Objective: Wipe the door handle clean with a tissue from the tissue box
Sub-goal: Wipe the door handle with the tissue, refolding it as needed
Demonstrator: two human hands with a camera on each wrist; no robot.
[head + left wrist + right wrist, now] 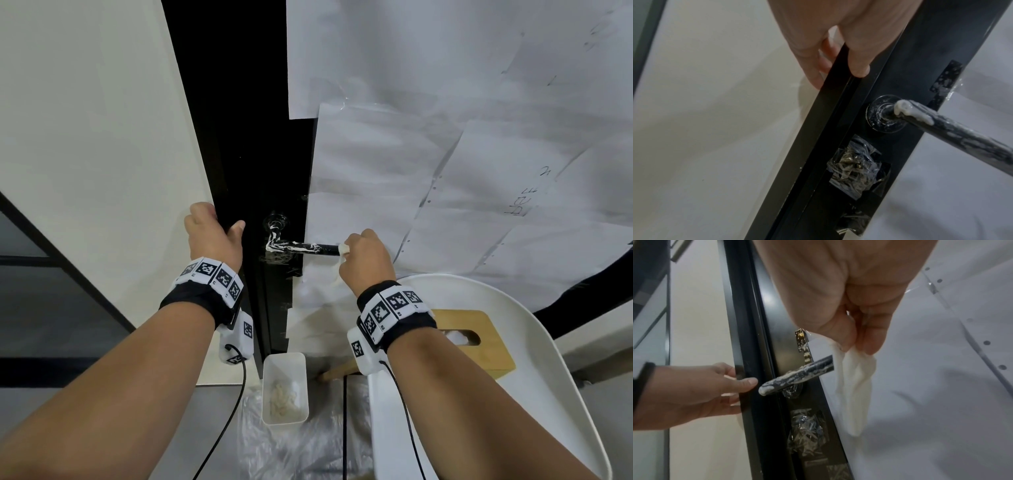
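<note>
Nearest the camera, the black door (274,154) is gripped at its left edge by the left hand (212,233), fingers curled round it. A white chair (548,394) at the right carries the tissue box (479,342). The smeared door handle (298,247) is met at its right tip by the tissue (853,386), pinched in the right hand (368,258).

At upper left we see a cream wall panel (89,137), with dark framing (20,260) at the left edge. White paper sheets (445,102) cover the upper right. At lower right stands a white chair (565,394); at bottom centre, grey floor (212,411) under crinkled clear plastic film (291,452).
</note>
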